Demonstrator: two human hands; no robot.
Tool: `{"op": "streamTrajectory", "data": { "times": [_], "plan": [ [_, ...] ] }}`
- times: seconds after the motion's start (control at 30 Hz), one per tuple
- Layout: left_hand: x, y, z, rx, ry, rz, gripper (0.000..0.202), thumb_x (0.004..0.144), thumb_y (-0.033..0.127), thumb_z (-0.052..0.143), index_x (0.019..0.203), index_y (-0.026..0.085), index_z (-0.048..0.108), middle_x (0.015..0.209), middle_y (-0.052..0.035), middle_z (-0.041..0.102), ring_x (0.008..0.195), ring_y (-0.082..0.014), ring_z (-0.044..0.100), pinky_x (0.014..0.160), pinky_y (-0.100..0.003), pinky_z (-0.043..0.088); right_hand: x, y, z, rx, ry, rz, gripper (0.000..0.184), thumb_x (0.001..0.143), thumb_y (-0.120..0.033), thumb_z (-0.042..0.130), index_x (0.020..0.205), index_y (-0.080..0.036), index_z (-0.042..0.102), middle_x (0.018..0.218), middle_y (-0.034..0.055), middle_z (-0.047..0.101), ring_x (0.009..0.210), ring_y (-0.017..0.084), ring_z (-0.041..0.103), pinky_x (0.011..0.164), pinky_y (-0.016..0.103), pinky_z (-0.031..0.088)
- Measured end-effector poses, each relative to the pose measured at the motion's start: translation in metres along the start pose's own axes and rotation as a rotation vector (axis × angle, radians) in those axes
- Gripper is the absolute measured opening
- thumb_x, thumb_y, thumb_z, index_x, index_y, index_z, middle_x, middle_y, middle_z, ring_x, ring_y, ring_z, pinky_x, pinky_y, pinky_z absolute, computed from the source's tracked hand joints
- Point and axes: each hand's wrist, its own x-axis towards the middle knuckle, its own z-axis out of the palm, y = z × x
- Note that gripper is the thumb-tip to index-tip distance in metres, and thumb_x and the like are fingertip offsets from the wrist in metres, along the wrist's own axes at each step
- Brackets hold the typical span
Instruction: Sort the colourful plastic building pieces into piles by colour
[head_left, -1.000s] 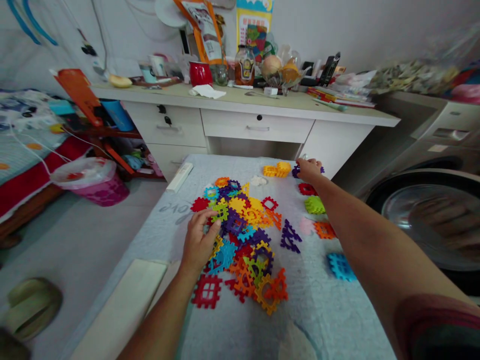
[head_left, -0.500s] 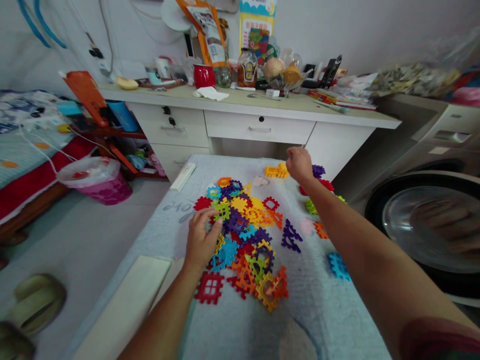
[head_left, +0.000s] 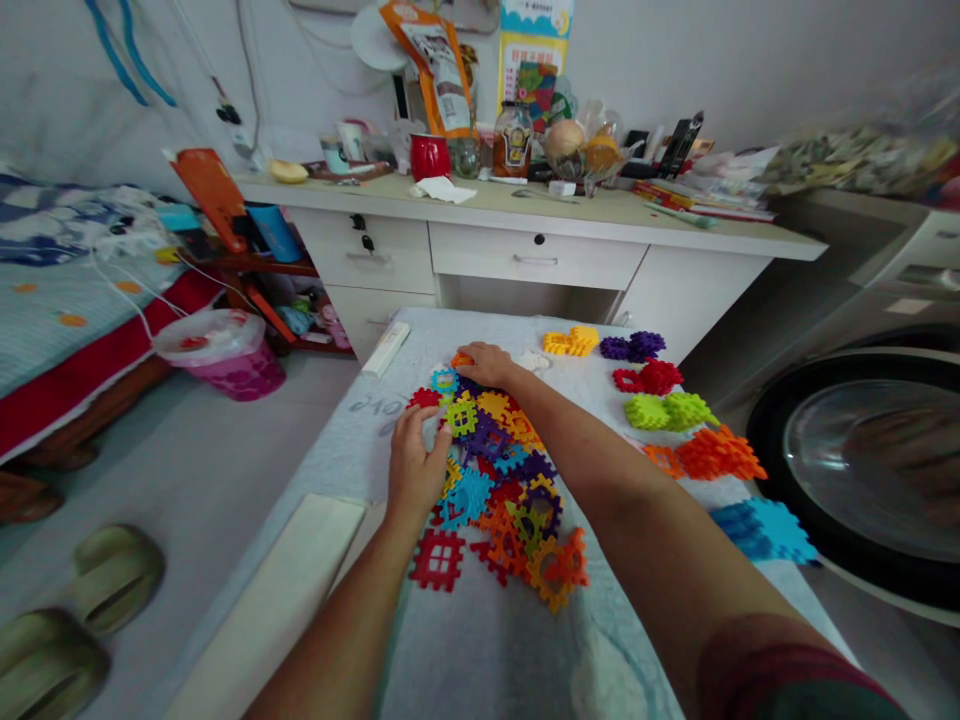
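A heap of colourful plastic interlocking building pieces (head_left: 487,440) with notched edges lies on the cloth-covered table. My left hand (head_left: 417,455) rests at the heap's left side, thumb and fingers apart, next to a lime green window-shaped piece (head_left: 461,415). At the far end of the heap is my right hand (head_left: 484,366), its fingers reaching over an orange piece (head_left: 460,359) and touching the pile; nothing lifted shows in it. A red window piece (head_left: 437,560) lies at the near left of the heap.
Along the table's right side stand sorted groups: yellow (head_left: 571,341), purple (head_left: 634,346), red (head_left: 649,377), lime green (head_left: 670,411), orange (head_left: 712,455) and blue (head_left: 765,529). A white desk (head_left: 540,258) stands behind, a washing machine (head_left: 847,450) at right, a pink bin (head_left: 232,360) at left.
My right hand has moved left from the yellow group to the far end of the heap. The left hand stays beside the heap. The view has shifted slightly.
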Motion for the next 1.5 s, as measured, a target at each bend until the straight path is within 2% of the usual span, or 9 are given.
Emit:
{"op": "streamTrajectory", "data": {
  "times": [0.13, 0.27, 0.37, 0.57, 0.77, 0.97, 1.1, 1.3, 1.5],
  "plan": [
    [0.001, 0.002, 0.000, 0.032, -0.035, 0.012, 0.034, 0.086, 0.037, 0.057, 0.115, 0.020, 0.060, 0.124, -0.0113, 0.060, 0.125, -0.0268, 0.054, 0.114, -0.048, 0.039, 0.000, -0.010, -0.001, -0.013, -0.035, 0.042, 0.056, 0.089, -0.049, 0.060, 0.141, -0.029, 0.056, 0.148, 0.0119, 0.053, 0.128, 0.036, 0.055, 0.103, 0.051, 0.046],
    [0.000, 0.001, 0.001, 0.066, -0.067, 0.054, 0.040, 0.087, 0.038, 0.057, 0.122, 0.021, 0.058, 0.131, -0.0129, 0.058, 0.130, -0.0279, 0.051, 0.115, -0.049, 0.039, -0.014, -0.009, -0.009, 0.006, -0.052, -0.050, 0.044, 0.086, -0.032, 0.066, 0.128, -0.019, 0.067, 0.131, 0.0143, 0.062, 0.112, 0.026, 0.063, 0.095, 0.033, 0.049],
    [-0.001, -0.002, 0.003, 0.101, -0.083, 0.081, 0.043, 0.087, 0.039, 0.057, 0.125, 0.020, 0.057, 0.132, -0.0141, 0.058, 0.130, -0.0294, 0.052, 0.114, -0.050, 0.040, -0.032, -0.005, -0.014, 0.023, -0.084, -0.135, 0.038, 0.083, -0.022, 0.067, 0.121, -0.015, 0.070, 0.122, 0.0125, 0.067, 0.104, 0.022, 0.065, 0.090, 0.027, 0.049],
    [-0.002, -0.002, 0.003, 0.150, -0.132, 0.081, 0.045, 0.087, 0.040, 0.057, 0.127, 0.019, 0.057, 0.130, -0.0135, 0.063, 0.126, -0.0305, 0.056, 0.111, -0.051, 0.041, -0.070, 0.004, -0.021, 0.132, -0.096, -0.249, 0.037, 0.079, -0.011, 0.066, 0.115, -0.015, 0.071, 0.117, 0.0104, 0.070, 0.107, 0.023, 0.063, 0.096, 0.032, 0.048],
    [-0.003, 0.002, 0.002, 0.158, -0.143, 0.057, 0.043, 0.087, 0.042, 0.057, 0.125, 0.021, 0.060, 0.128, -0.0117, 0.066, 0.123, -0.0305, 0.059, 0.109, -0.052, 0.042, -0.104, 0.018, -0.025, 0.417, -0.075, -0.196, 0.056, 0.078, -0.013, 0.070, 0.132, -0.017, 0.058, 0.133, 0.0103, 0.063, 0.108, 0.020, 0.064, 0.095, 0.033, 0.051],
    [-0.002, 0.005, 0.000, 0.124, -0.161, 0.040, 0.043, 0.086, 0.043, 0.057, 0.122, 0.021, 0.061, 0.127, -0.0114, 0.066, 0.122, -0.0297, 0.059, 0.109, -0.049, 0.043, -0.120, 0.021, -0.017, 0.305, 0.016, -0.187, 0.043, 0.073, -0.007, 0.069, 0.114, -0.017, 0.066, 0.119, 0.0083, 0.068, 0.110, 0.022, 0.062, 0.103, 0.040, 0.046],
    [0.000, 0.004, 0.000, 0.063, -0.147, 0.025, 0.042, 0.086, 0.045, 0.057, 0.120, 0.020, 0.062, 0.125, -0.0110, 0.066, 0.120, -0.0275, 0.060, 0.106, -0.045, 0.045, -0.127, 0.021, -0.018, 0.296, 0.120, -0.225, 0.046, 0.071, -0.006, 0.067, 0.115, -0.018, 0.066, 0.119, 0.0080, 0.066, 0.110, 0.021, 0.061, 0.102, 0.038, 0.045],
    [0.001, 0.002, 0.000, 0.012, -0.110, 0.064, 0.036, 0.087, 0.042, 0.056, 0.114, 0.020, 0.063, 0.120, -0.0101, 0.065, 0.117, -0.0251, 0.060, 0.107, -0.043, 0.045, -0.137, 0.059, -0.038, 0.159, 0.201, 0.017, 0.052, 0.075, -0.011, 0.067, 0.127, -0.016, 0.062, 0.128, 0.0130, 0.063, 0.115, 0.024, 0.060, 0.103, 0.037, 0.046],
    [0.001, 0.003, 0.000, 0.009, -0.109, 0.064, 0.035, 0.086, 0.042, 0.056, 0.112, 0.020, 0.063, 0.119, -0.0102, 0.066, 0.118, -0.0259, 0.059, 0.108, -0.044, 0.044, -0.147, 0.105, -0.029, -0.052, 0.030, 0.234, 0.061, 0.076, -0.005, 0.064, 0.136, -0.011, 0.057, 0.138, 0.0174, 0.060, 0.125, 0.024, 0.058, 0.106, 0.030, 0.042]
  ]
}}
